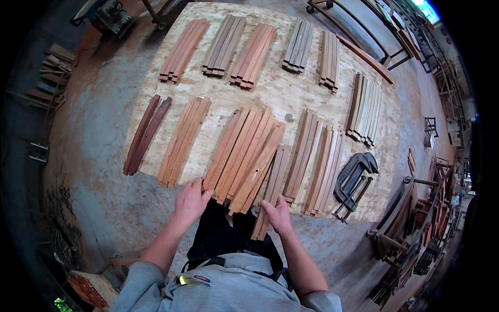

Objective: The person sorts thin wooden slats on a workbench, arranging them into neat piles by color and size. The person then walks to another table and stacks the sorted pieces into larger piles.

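A fanned pile of reddish-brown wooden strips lies at the near middle of the table, its lower ends reaching over the edge. My left hand is closed at the lower left corner of this pile, thumb and fingertips against the end of the outermost strip. On the pile's right, my right hand grips a greyer brown pair of wooden strips, thumb on top. That pair slants over the table edge towards me, and its grooved lower end hangs in the air. The undersides of my right fingers are hidden.
The pale plywood table carries several sorted bundles, among them pinkish strips, grey strips and two dark strips. Black C-clamps lie at the right. A wheeled rack stands beyond, on the concrete floor.
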Demonstrator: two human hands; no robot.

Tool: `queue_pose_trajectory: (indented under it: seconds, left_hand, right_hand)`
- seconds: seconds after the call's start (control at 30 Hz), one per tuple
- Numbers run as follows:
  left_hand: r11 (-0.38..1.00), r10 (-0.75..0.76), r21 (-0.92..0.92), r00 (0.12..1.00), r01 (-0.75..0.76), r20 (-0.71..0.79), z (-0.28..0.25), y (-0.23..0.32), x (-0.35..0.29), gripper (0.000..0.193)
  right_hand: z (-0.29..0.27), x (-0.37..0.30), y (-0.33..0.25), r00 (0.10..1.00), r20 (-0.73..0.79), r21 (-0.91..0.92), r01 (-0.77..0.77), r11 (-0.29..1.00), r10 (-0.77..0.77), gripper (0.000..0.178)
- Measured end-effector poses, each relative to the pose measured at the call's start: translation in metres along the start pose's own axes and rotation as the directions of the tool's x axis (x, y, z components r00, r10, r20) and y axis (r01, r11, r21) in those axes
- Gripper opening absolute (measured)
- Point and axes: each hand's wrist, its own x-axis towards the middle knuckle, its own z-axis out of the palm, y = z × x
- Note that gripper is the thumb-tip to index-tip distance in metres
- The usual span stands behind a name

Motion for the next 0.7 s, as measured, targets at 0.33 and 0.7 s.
queue_pose_trajectory:
  seconds: [0.33, 0.7]
  left_hand:
    - [0.953, 0.040, -0.296, 0.997, -0.060, -0.072, 0.012, -0.056, 0.007, 0.034]
    - [0.998, 0.067, 0.009, 0.910, -0.069, -0.410, 0.013, -0.069, -0.003, 0.031]
  right_hand:
    - [-0.005, 0.002, 0.004, 0.999, 0.016, -0.020, -0.028, 0.999, 0.028, 0.035]
    - [-0.001, -0.001, -0.006, 1.000, 0.025, -0.047, -0.013, 0.999, 0.014, 0.037]
